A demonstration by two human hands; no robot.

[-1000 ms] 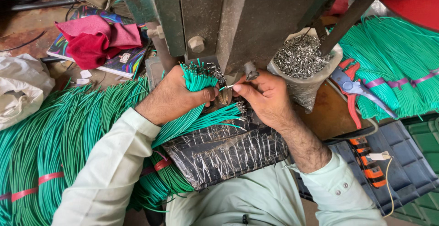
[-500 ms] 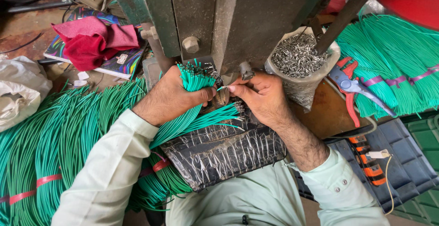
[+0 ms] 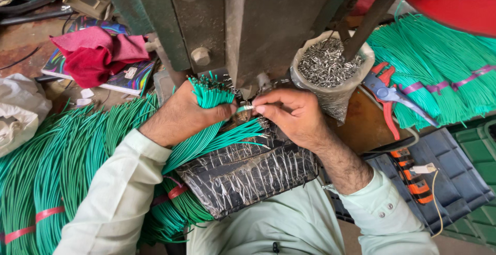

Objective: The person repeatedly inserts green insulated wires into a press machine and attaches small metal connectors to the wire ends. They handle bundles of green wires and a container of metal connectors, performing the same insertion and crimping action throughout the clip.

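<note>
Drawn slightly back from the grey press [image 3: 268, 22] since a moment ago, the right hand [image 3: 294, 113] pinches one green wire's tip [image 3: 245, 108] between thumb and forefinger. Beside it, the left hand [image 3: 183, 115] is clenched around a bundle of green wires [image 3: 209, 92], just left of a bag of metal terminals [image 3: 325, 64].

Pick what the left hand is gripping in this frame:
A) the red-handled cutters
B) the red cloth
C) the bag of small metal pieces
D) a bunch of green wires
D: the left hand is closed around a bunch of green wires whose ends stick up above the fist, just under the machine.
</note>
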